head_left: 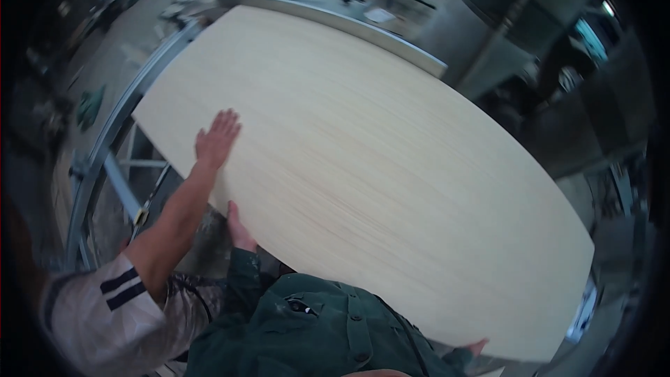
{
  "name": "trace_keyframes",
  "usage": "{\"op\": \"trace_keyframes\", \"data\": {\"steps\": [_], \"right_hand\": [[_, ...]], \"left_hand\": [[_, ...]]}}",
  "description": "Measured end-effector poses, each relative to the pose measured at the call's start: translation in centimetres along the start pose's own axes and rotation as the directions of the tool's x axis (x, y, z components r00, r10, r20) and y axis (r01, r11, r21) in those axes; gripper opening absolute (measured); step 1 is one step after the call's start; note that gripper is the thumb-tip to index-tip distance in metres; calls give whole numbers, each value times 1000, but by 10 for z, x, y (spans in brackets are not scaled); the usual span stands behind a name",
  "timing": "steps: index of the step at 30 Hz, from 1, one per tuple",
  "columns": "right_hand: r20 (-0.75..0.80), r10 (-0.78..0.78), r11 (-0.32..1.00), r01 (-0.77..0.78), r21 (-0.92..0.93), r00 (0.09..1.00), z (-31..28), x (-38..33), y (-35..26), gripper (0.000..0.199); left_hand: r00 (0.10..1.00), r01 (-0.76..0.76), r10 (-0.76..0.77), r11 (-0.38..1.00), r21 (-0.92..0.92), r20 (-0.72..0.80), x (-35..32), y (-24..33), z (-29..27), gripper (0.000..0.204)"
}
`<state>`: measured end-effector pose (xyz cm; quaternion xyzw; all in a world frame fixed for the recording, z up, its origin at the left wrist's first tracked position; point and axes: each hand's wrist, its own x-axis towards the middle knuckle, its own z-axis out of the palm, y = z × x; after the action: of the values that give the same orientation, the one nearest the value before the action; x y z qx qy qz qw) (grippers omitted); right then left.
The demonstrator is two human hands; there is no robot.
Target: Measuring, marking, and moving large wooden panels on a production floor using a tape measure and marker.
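Pale wood grain runs the length of a broad panel [363, 153], which lies out flat in front of the wearer, its far side along a long metal rail [335, 26] and its left end beside a grey metal frame [110, 128]. Whether it touches the rail all the way is hard to tell, and what bears it underneath is hidden.

The wearer's left hand [240, 230] is clamped on the near edge, thumb side up, fingers out of sight below. The right hand [478, 347] is at the same edge, near the other end; only a little of it shows, so I cannot tell how far it is closed. A co-worker's hand [218, 138] lies spread on the top face, near the left end, fingers together and gripping nothing.

By its look the panel should be stiff but awkward, its breadth giving it more swing than its thickness suggests, and probably heavy enough to want two people. The smooth face offers little to grip and may slide under a flat palm; edges and corners look easiest to chip. Best to hold it by opposite edges, hands well apart, fingers beneath and thumbs on top.
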<state>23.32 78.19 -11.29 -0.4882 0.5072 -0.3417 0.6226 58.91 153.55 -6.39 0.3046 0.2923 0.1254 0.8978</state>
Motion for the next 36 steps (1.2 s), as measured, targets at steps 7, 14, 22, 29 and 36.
{"op": "trace_keyframes", "data": {"steps": [7, 14, 22, 29, 36], "right_hand": [[70, 227, 934, -237, 266, 971, 52, -29, -12, 79], [65, 198, 937, -209, 279, 978, 80, -67, -41, 69], [52, 264, 921, -268, 283, 963, 70, -50, -36, 66], [412, 576, 706, -684, 186, 706, 79, -78, -84, 61], [829, 523, 769, 312, -558, 196, 42, 57, -220, 33]], "left_hand": [[985, -119, 136, 980, 159, -104, 2, 0, -18, 68], [996, -76, 84, 981, 180, -38, 10, 5, -15, 69], [989, -29, 22, 998, 47, 149, -145, -107, 43, 63], [826, 301, -494, 794, 528, 273, -423, -399, 36, 48], [991, -136, 135, 988, 72, 19, -453, -458, 123, 57]]}}
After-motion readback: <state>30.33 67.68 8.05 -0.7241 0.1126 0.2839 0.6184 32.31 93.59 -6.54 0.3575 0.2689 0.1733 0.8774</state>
